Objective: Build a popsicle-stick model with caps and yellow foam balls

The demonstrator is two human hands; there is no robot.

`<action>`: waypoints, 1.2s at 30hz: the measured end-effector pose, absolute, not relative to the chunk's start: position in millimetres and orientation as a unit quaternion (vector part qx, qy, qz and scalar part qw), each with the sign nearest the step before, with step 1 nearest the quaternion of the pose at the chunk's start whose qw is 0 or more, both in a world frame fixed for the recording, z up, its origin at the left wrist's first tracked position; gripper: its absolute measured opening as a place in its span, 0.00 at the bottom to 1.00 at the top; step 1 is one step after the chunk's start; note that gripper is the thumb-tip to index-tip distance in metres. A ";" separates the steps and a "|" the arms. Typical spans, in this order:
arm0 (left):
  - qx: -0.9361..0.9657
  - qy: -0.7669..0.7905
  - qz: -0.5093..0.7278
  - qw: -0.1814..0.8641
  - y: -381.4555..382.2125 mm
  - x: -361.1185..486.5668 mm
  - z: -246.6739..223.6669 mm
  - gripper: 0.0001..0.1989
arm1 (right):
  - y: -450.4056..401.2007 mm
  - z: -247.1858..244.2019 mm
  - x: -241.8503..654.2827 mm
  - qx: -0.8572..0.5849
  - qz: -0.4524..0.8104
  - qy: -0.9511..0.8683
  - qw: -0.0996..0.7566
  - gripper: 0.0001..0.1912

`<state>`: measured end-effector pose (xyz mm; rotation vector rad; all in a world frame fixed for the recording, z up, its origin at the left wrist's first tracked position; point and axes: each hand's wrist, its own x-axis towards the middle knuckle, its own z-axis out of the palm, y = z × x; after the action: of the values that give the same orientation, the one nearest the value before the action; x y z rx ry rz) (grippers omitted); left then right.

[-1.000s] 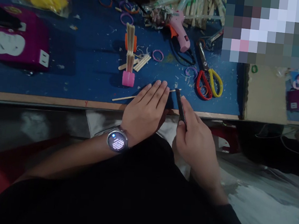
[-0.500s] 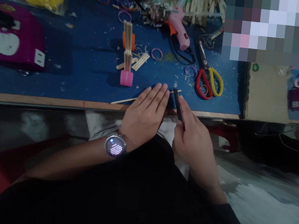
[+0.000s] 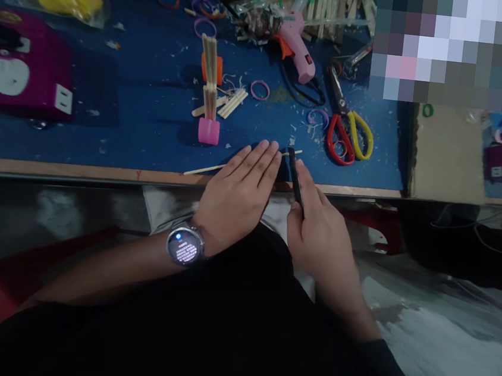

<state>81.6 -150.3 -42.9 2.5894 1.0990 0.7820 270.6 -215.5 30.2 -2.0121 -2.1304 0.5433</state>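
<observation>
A thin wooden stick [image 3: 205,169] lies at the front edge of the blue tabletop, its middle hidden under my left hand [image 3: 239,193]. That hand rests flat on it, fingers stretched out. My right hand [image 3: 321,225] is wrapped round a dark, narrow cutter knife [image 3: 296,178]. The knife's tip crosses the stick near its right end, just right of my left fingertips. Beyond my left hand, a small structure of wooden sticks [image 3: 210,67] stands with a pink ring [image 3: 209,131] at its near end and an orange ring [image 3: 218,69] beside it.
Scissors [image 3: 348,135] with red and yellow handles lie to the right, behind them a pink glue gun [image 3: 299,46]. Short stick pieces [image 3: 233,103] lie mid-table. A purple box [image 3: 31,63] stands left, cardboard [image 3: 443,154] right. Part of another person shows at the right edge.
The view has shifted slightly. Both hands keep nearly the same place, the left flat on the stick and the right holding the knife across it.
</observation>
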 end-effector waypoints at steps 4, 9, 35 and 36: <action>0.882 0.371 0.265 0.117 -149.4 80.5 -42.6 0.30 | -217.2 29.8 270.4 -0.665 0.183 -0.719 0.089 0.40; 0.885 0.372 0.263 0.102 -149.1 80.5 -41.1 0.30 | -217.0 27.6 268.9 -0.667 0.185 -0.716 0.088 0.40; 0.888 0.374 0.251 0.093 -149.5 82.8 -39.9 0.30 | -217.0 25.7 253.2 -0.680 0.186 -0.707 0.059 0.43; 0.889 0.373 0.251 0.092 -149.4 82.7 -39.9 0.30 | -216.9 25.6 252.6 -0.680 0.186 -0.707 0.057 0.43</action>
<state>82.7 -149.4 -39.9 2.6395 1.1072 0.7447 252.6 -216.9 25.6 -2.0618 -2.1449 0.5635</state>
